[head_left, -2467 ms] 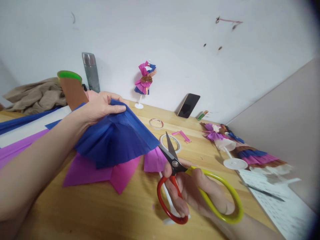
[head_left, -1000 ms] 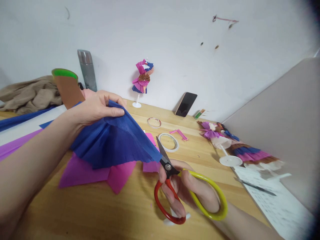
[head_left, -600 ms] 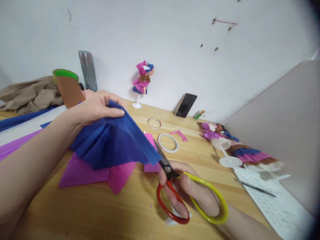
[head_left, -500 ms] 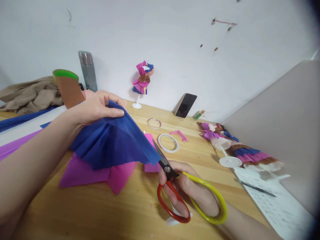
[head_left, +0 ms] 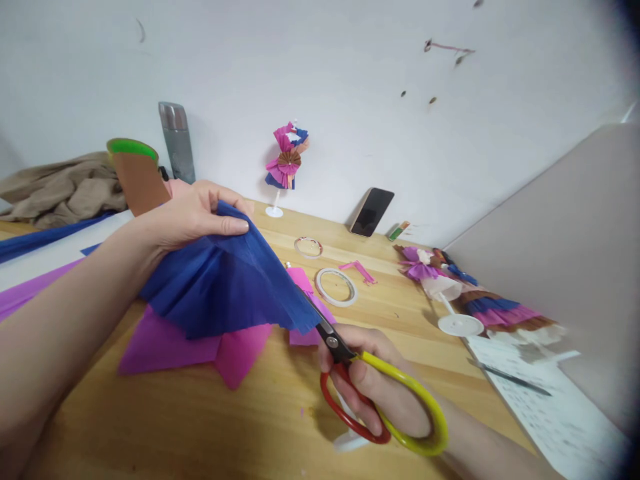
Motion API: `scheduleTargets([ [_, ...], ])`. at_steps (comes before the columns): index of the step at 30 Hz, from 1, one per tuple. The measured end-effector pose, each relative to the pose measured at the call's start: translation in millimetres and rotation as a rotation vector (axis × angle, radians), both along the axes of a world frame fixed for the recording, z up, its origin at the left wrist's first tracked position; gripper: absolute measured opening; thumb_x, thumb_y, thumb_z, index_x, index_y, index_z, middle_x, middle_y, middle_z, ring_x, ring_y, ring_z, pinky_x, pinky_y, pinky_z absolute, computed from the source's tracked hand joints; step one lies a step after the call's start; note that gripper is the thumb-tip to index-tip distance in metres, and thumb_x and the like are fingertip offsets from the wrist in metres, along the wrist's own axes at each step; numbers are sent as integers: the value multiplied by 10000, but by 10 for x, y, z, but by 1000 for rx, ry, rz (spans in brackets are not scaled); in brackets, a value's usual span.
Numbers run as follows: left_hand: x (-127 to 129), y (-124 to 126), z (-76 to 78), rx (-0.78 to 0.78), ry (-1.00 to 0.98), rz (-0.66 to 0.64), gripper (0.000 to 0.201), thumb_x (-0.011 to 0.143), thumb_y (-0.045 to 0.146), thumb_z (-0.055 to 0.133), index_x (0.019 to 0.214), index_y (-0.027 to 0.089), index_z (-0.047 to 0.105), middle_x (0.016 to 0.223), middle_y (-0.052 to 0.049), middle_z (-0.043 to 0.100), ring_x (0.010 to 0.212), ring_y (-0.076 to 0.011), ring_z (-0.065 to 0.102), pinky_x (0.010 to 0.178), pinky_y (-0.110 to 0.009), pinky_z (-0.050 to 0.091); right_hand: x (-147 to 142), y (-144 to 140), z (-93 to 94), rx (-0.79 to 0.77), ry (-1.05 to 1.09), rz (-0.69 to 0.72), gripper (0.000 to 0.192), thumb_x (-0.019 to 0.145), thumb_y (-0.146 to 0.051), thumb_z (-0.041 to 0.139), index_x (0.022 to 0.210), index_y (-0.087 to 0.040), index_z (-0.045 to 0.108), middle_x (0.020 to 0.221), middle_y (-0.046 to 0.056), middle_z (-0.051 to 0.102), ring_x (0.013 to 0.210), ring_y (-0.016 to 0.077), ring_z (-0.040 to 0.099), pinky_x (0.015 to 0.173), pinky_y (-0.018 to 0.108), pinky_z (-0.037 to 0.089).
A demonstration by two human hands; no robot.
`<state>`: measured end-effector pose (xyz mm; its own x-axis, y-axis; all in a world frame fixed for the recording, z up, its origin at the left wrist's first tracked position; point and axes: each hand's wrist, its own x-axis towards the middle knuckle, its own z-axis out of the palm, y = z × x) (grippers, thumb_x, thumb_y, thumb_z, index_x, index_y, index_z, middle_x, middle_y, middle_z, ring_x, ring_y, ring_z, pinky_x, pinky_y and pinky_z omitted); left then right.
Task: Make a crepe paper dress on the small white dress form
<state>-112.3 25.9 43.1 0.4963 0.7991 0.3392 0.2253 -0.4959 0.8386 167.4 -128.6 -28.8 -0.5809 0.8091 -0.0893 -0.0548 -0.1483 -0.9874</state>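
Note:
My left hand (head_left: 205,210) pinches the upper edge of a pleated sheet of blue crepe paper (head_left: 225,287), which fans out below the fingers. In my right hand (head_left: 375,377) is a pair of scissors (head_left: 333,341) with one red and one yellow handle. Their blades lie at the right corner of the blue paper, partly hidden behind it. Beneath it, magenta and purple paper (head_left: 170,347) rests on the wooden table (head_left: 175,427). More pink paper (head_left: 300,280) shows behind the blades.
Two tape rolls (head_left: 336,287) and pink scraps (head_left: 357,270) lie beyond the scissors. A small paper dress on a stand (head_left: 287,160), a phone (head_left: 373,212) and a bottle (head_left: 177,143) are by the wall. Further dress forms (head_left: 460,325) and a written sheet with a pen (head_left: 515,379) occupy the right.
The scissors have moved slightly left into the blue paper's corner, and their blades and handles have drawn together. My left hand stays in place.

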Motion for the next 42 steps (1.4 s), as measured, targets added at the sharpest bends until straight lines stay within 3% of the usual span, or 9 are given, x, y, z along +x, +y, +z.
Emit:
scheduleTargets([
  [8,-25,17,16,15,40,-22,244,672,345,794,659,132,677,638,-13,694,585,-113,640,543,-154,482,-59,-3,93,23,15,-15,545,821,-697,576,906,-161,522,440,-93,430,321,29,321,322,130,244],
  [14,-19,26,-3,57,57,-97,235,705,355,787,686,136,702,649,-18,694,593,-116,639,560,-169,483,-36,-9,104,18,-1,-9,664,736,-791,577,945,-162,531,575,-44,518,399,45,398,400,171,320],
  [25,68,-63,3,-50,56,-169,172,677,312,803,680,166,713,632,14,691,579,-108,645,546,-158,499,-20,-7,25,11,56,5,615,785,-731,587,984,-150,551,617,-28,533,424,55,425,419,180,350],
  [35,60,-72,54,-44,95,-197,248,655,364,833,691,153,707,659,-7,703,604,-116,640,576,-167,521,8,34,31,58,134,73,481,878,-641,537,987,-173,550,565,-43,507,395,56,410,416,177,356],
  [42,50,-77,45,-40,92,-190,256,654,371,834,690,151,709,654,-4,699,603,-103,630,577,-154,507,-12,16,84,23,69,20,475,850,-651,573,931,-183,573,504,-59,488,365,50,378,396,157,329],
])
